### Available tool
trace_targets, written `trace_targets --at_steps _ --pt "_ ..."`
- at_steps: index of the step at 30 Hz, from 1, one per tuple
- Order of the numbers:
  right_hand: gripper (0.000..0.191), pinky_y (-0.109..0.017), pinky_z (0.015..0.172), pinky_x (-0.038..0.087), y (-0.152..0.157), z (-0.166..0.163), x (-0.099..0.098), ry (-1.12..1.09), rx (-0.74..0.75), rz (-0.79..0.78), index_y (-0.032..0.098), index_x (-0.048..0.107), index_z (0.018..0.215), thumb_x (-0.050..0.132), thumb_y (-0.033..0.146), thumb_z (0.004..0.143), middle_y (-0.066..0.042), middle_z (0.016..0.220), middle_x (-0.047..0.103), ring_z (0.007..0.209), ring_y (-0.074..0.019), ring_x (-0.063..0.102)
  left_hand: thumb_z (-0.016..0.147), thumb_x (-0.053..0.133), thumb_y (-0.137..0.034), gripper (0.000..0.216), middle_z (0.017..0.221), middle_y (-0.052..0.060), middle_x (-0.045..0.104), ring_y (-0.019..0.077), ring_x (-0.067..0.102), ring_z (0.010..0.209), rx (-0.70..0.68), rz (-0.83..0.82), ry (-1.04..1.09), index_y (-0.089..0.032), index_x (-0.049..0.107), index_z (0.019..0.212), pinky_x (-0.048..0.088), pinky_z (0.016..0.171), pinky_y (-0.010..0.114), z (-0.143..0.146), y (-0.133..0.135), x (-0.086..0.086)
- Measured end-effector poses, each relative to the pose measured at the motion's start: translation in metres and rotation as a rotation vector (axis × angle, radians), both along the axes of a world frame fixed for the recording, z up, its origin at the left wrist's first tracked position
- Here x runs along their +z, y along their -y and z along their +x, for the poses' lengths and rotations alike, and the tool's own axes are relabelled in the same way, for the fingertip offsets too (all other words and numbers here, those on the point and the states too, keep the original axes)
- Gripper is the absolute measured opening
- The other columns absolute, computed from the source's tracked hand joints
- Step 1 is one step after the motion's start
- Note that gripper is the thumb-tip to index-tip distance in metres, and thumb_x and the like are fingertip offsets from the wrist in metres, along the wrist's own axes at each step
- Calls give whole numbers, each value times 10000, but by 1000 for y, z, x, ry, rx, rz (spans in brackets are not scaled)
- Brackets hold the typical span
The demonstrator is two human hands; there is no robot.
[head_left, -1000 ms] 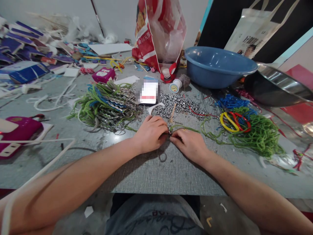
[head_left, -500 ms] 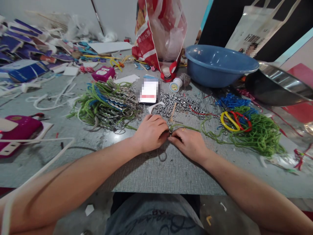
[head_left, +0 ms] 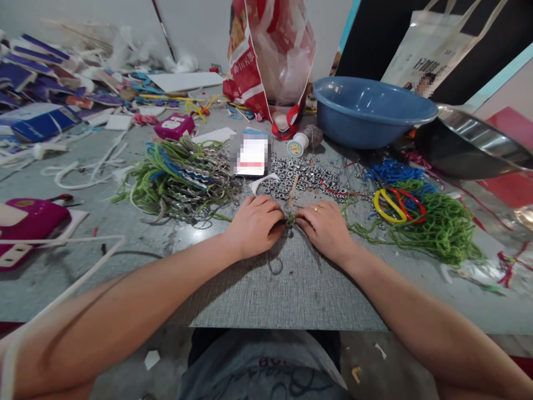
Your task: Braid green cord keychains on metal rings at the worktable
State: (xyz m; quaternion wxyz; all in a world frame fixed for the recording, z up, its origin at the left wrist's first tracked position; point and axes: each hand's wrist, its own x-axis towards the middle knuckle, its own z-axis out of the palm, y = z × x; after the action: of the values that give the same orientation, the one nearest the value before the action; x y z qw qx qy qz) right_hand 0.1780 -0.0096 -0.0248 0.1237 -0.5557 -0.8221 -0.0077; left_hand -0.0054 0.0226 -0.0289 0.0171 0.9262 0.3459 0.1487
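Note:
My left hand (head_left: 259, 228) is closed, fingertips pinched around a green and grey braided cord (head_left: 290, 219) above the table. Facing it, my right hand (head_left: 325, 226) pinches the same cord from the other side, a ring on one finger. A short green bunch shows between the two sets of fingertips. Thin grey cord ends (head_left: 311, 245) hang below my right fingers, and a grey loop (head_left: 275, 265) lies below my left hand. Just beyond the hands are many small metal nuts (head_left: 287, 182) and a thin wooden stick (head_left: 293, 189). My fingers hide the exact grip.
Finished-looking braided cords (head_left: 183, 178) lie in a heap at left, beside a phone (head_left: 252, 156). On the right are green cords (head_left: 445, 230), scissors (head_left: 391, 205) with yellow and red handles, and a blue basin (head_left: 375, 114). A white thread spool (head_left: 295, 145) lies behind the nuts.
My right hand has shifted slightly upward. The green cord that ran over its fingers now shows bunched between both hands, and grey ends have come into view beneath the right fingers.

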Motion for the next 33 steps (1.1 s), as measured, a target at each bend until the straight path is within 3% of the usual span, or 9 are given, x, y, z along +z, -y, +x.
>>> trace_targets --at_steps 4,10,22,29,33 --pt "199 -335 760 274 3 -1 5 132 0 -36 175 657 860 467 220 900 -61 867 691 858 -216 569 844 514 -276 193 962 45 662 244 529 996 -29 25 23 -196 673 919 380 812 398 -2 1 -2" --pt "180 -327 711 239 7 1 3 245 61 36 180 653 875 474 184 895 -52 821 672 815 -198 559 805 546 -215 181 1105 81 631 281 494 1091 -90 168 106 -199 694 907 395 855 428 -3 1 -6" --pt "181 -332 716 259 8 2 -3 164 132 53 195 673 914 494 198 890 -47 809 672 788 -195 580 806 523 -192 194 1081 78 649 284 511 1078 -126 219 168 -198 699 888 424 839 438 -3 1 -8" --pt "227 -334 755 320 1 17 15 -13 47 -48 159 656 901 441 230 903 -64 870 693 847 -207 601 798 499 -145 221 1045 81 668 268 535 1051 -118 230 257 -153 659 950 425 842 421 -3 0 -5" --pt "193 -290 682 361 -4 39 33 -52 24 -247 169 646 860 470 250 869 -56 850 683 787 -183 595 807 492 -152 176 1003 71 679 254 542 1032 -86 271 305 -165 649 886 419 832 412 -4 -1 -1"
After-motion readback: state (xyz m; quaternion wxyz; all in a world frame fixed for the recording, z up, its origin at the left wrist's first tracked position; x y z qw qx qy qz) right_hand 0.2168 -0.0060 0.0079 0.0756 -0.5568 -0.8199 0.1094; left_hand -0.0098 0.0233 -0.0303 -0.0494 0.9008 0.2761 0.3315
